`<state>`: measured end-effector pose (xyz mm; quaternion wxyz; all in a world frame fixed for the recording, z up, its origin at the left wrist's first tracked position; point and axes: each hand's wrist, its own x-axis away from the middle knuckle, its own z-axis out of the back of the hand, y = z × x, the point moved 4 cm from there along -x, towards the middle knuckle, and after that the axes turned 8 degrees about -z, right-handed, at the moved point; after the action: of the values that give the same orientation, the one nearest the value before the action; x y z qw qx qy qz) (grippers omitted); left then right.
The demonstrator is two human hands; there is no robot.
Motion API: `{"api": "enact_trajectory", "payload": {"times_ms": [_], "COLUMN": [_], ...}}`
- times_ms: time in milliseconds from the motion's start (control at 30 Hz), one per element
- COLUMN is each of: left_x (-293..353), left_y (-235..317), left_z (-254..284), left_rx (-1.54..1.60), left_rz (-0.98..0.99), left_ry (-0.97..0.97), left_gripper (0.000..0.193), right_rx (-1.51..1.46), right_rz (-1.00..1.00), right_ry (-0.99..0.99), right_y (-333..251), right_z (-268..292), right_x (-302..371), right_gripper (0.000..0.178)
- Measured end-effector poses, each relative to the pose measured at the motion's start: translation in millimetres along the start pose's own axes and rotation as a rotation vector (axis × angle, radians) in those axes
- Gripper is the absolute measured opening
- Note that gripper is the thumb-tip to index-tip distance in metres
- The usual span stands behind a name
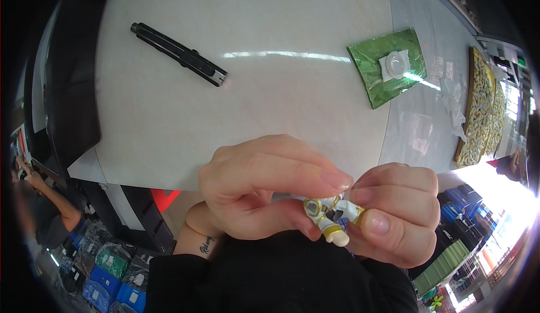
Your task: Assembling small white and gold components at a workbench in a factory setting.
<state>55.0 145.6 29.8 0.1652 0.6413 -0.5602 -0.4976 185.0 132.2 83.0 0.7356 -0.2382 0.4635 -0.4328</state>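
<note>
Close to my body, just off the table's near edge, both hands hold a small white and gold figurine (322,214). My left hand (264,183) is closed on it, thumb below and fingers above. My right hand (396,214) pinches its right side between thumb and curled fingers. A pale, rounded end of the figurine points down toward me. Parts of it are hidden behind my fingertips, so its full shape cannot be made out.
A black utility knife (180,54) lies at the table's far left. On the right, a green square packet (368,65) carries a small clear round dish (397,64). A tray of many small pale pieces (477,110) stands at the far right edge. Another person (53,211) is at left.
</note>
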Motion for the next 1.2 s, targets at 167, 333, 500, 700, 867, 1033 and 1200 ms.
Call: {"api": "enact_trajectory", "payload": {"times_ms": [167,333,500,700,867,1033,1200], "left_x": [1.4,1.5,-2.3,-6.0,-6.1,-6.4,-7.5], "left_y": [-0.4,0.1,4.1,5.8,7.6,12.1,12.8], "left_z": [-1.1,-0.3,-0.2,-3.1,-7.6,-9.7,-9.7], "left_rx": [-0.014,-0.039,-0.192,-0.27,-0.308,-0.303,-0.311], "left_rz": [-0.001,-0.004,-0.053,-0.128,-0.198,-0.138,-0.072], "left_ry": [0.028,0.013,-0.126,-0.186,-0.217,-0.206,-0.194], "left_gripper": [0.031,0.03,0.033,0.03,0.027,0.03,0.039], "right_rx": [0.01,0.046,-0.049,-0.306,-0.412,-0.459,-0.466], "right_rz": [0.026,-0.009,-0.093,-0.128,-0.18,-0.203,-0.194], "right_ry": [0.048,-0.02,-0.089,-0.173,-0.244,-0.203,-0.181], "right_y": [-0.8,-0.7,0.3,17.1,18.3,19.3,19.1], "right_z": [1.8,2.4,8.8,13.1,14.8,13.4,13.4], "right_x": [1.0,0.4,-4.8,-6.3,-9.0,-7.3,-6.3], "right_gripper": [0.048,0.046,0.04,0.031,0.022,0.019,0.019]}}
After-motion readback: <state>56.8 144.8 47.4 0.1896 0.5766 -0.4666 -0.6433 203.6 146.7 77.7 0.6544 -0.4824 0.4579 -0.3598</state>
